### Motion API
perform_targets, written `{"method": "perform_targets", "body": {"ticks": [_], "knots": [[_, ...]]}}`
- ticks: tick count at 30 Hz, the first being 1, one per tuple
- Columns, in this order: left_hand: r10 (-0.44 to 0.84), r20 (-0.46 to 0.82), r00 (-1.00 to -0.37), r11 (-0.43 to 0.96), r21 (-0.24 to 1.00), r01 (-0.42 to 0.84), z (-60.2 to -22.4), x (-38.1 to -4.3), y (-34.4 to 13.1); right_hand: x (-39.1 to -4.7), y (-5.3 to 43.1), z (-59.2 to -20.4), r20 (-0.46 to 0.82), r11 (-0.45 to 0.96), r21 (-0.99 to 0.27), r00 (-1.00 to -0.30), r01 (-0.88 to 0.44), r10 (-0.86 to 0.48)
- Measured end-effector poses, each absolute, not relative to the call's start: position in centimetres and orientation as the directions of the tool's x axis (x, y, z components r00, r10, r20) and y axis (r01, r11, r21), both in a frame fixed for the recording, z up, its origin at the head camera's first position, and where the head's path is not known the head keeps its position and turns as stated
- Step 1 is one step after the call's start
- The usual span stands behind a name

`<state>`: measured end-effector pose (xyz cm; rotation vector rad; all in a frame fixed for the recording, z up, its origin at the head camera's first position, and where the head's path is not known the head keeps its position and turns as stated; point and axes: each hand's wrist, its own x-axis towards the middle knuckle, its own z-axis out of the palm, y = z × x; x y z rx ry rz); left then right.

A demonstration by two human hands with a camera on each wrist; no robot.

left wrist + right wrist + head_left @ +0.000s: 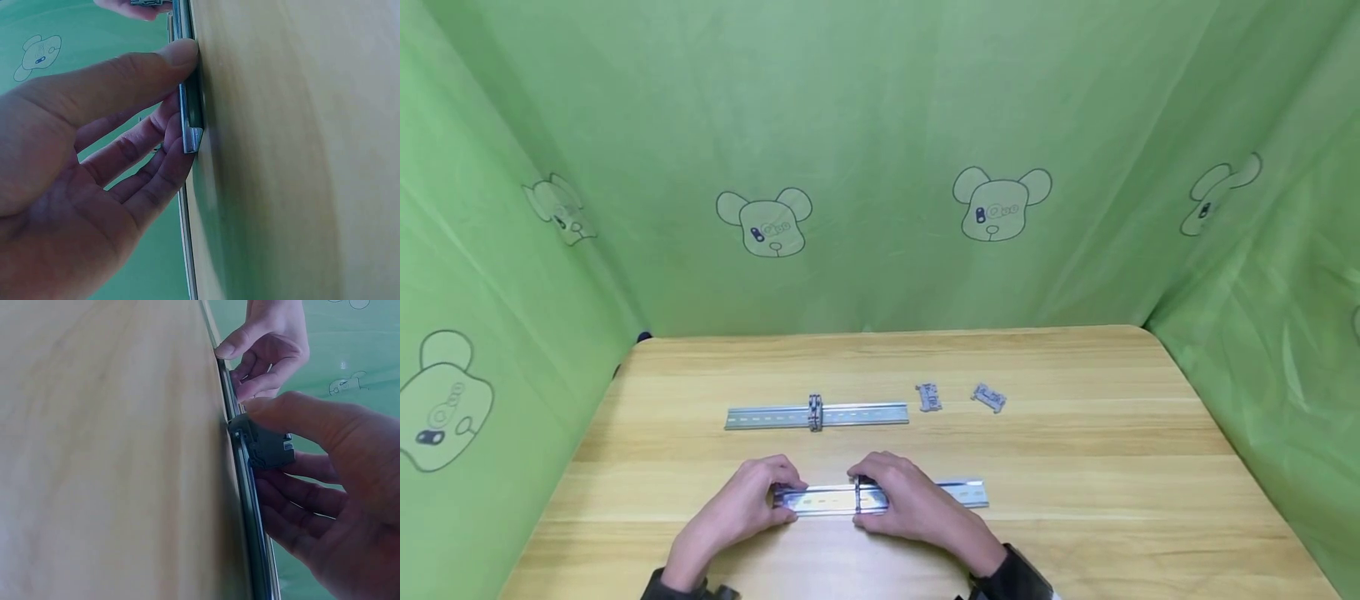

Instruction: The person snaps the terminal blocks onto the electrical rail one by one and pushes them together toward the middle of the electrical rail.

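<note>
A slotted metal DIN rail (823,501) lies flat near the front of the table. Its left end is gripped by my left hand (747,504), thumb on the near edge and fingers along the far edge; the left wrist view shows the rail end (192,139) between them. My right hand (906,502) pinches a thin grey terminal block (269,445) that stands upright across the rail, around its middle. In the head view only a narrow side of this block shows between thumb and fingers. I cannot tell whether it is fully clipped on.
Farther back, a second DIN rail (775,417) carries a small group of terminal blocks (815,412) near its middle. To its right lie two loose pieces, a grey terminal block (928,397) and another terminal block (988,397). Green cloth (880,275) walls the wooden table (1112,500).
</note>
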<state>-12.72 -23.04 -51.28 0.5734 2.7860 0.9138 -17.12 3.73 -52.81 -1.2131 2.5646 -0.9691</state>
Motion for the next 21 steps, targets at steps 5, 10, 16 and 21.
{"method": "perform_targets", "body": {"ticks": [5, 10, 16, 21], "knots": [[0.407, -0.018, -0.913, 0.740, 0.593, 0.318, -51.4, -12.7, -23.1, -17.1, 4.1, -52.4, 0.140, 0.455, -0.608, -0.652, -0.651, -0.745], [0.405, -0.014, -0.914, 0.743, 0.588, 0.320, -51.5, -12.6, -23.1, -18.6, 6.1, -51.4, 0.189, 0.426, -0.670, -0.695, -0.608, -0.694], [0.405, -0.017, -0.914, 0.747, 0.583, 0.320, -51.4, -12.7, -23.1, -22.3, 11.0, -50.2, 0.253, 0.544, -0.717, -0.890, -0.436, -0.379], [0.403, -0.013, -0.915, 0.741, 0.591, 0.318, -51.4, -12.6, -23.2, -25.2, 14.5, -49.3, 0.104, 0.759, -0.627, -0.985, -0.174, -0.139]]}}
